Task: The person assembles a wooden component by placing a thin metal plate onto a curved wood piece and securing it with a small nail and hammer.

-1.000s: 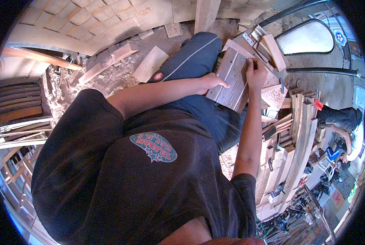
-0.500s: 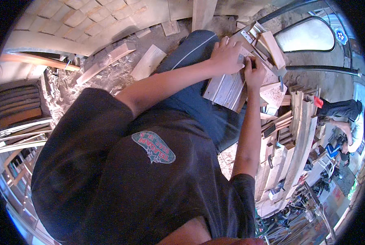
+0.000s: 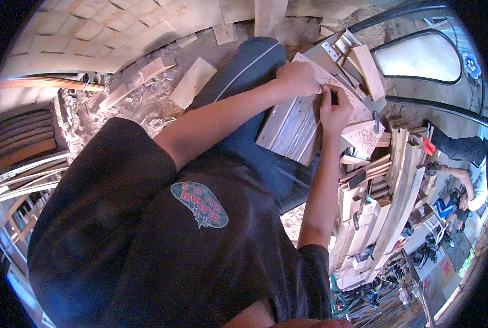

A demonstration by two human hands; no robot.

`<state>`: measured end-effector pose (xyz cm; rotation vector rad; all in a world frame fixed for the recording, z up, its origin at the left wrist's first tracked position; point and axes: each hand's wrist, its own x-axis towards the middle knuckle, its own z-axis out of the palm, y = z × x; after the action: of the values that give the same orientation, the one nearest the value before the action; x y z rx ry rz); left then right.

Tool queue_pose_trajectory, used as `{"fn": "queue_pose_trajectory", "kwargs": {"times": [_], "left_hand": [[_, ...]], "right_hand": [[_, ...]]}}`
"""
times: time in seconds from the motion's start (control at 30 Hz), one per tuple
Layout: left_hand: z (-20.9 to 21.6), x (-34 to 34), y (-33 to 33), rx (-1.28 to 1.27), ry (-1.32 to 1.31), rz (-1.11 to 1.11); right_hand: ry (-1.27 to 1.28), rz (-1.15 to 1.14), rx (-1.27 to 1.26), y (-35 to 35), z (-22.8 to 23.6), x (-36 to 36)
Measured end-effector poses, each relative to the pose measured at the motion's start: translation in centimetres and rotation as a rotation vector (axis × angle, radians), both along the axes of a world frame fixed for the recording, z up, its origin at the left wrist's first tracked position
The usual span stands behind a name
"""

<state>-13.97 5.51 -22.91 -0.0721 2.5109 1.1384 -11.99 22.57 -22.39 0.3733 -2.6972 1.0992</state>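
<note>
Across the lap of a person in dark trousers point(image 3: 238, 128) lies a wooden panel point(image 3: 287, 131), slanted, its grooved brown face turned up and one corner pointing back toward the body. The left hand point(image 3: 297, 78) is over the panel's far end, so that most of the wood lies on the near side of it; its fingers are curled in a loose fist, and whether they grip anything cannot be told. Just beside it, the right hand point(image 3: 336, 109) is at the panel's right edge, thumb and fingertips drawn together close to the wood; whether something small is pinched there is hidden. The right forearm runs along the panel's right side. Just beyond both hands is a pale board point(image 3: 359, 109) dotted with many small marks, with a light wood block point(image 3: 367, 71) and a metal plate with holes point(image 3: 330, 50) near its far side. Farther right, long planks point(image 3: 402, 186) are stacked, and beyond them another person point(image 3: 465, 177) bends forward near a red piece point(image 3: 428, 146). Ahead on the right is a white panel in a black frame point(image 3: 419, 57). On the littered floor to the left lie two wood offcuts point(image 3: 193, 83), well apart from the panel.
</note>
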Motion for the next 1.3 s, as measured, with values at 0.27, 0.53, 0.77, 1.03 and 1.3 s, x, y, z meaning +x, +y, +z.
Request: {"fn": "queue_pose_trajectory", "kwargs": {"times": [0.27,0.53,0.77,1.03,1.3], "left_hand": [[1.0,-0.1,-0.1,0.047,-0.060,0.010],[1.6,-0.2,-0.2,0.055,-0.118,-0.022],[1.5,-0.2,0.2,0.025,-0.111,0.013],[2.7,-0.1,0.3,-0.004,-0.138,0.028],[2.3,-0.2,0.3,0.060,-0.103,0.037]], "right_hand": [[0.014,0.000,-0.126,0.0,0.9,-0.1],[-0.160,-0.287,-0.388,1.1,1.1,0.4],[-0.196,-0.380,-0.635,0.2,1.0,-0.4],[-0.217,-0.480,-0.639,0.2,0.4,-0.3],[-0.320,-0.541,-0.576,0.4,1.6,-1.0]]}}
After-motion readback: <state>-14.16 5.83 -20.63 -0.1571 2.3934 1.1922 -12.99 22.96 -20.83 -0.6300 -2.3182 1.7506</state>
